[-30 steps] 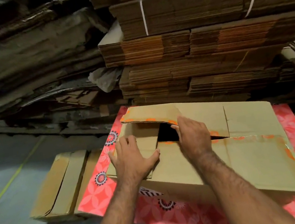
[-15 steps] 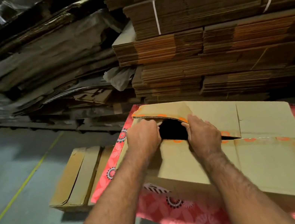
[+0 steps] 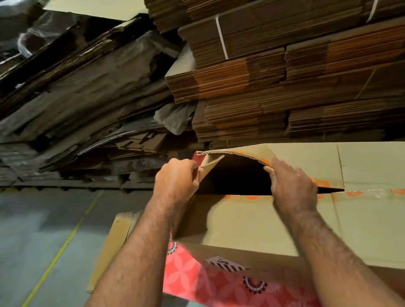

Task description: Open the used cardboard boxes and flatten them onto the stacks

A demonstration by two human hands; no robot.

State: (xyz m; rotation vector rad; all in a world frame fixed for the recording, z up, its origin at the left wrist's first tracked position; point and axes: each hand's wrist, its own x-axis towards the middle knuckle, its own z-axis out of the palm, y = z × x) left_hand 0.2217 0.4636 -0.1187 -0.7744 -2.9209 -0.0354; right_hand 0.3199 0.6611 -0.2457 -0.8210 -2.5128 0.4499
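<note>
Two grips clenched on far flap (image 3: 237, 156) edge: left hand (image 3: 176, 182), right hand (image 3: 292, 186) | box (image 3: 276, 227) mouth gapes | stacks (image 3: 301, 62) close behind

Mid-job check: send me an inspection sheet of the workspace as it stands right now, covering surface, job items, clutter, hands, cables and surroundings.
Surface: pink floral sheet under the box; grey floor with a yellow line to the left.
Job's things: cardboard box lying on the sheet, its far flap partly lifted, dark gap showing inside; orange tape remnants along the seam.
Clutter: flattened carton on the floor beside the sheet.
Hands: left hand grips the flap's left corner; right hand holds the flap's edge, fingers curled under it.
Cables: nothing seen.
Surroundings: strapped stacks of flat cardboard behind; crumpled used cardboard pile to the left.
</note>
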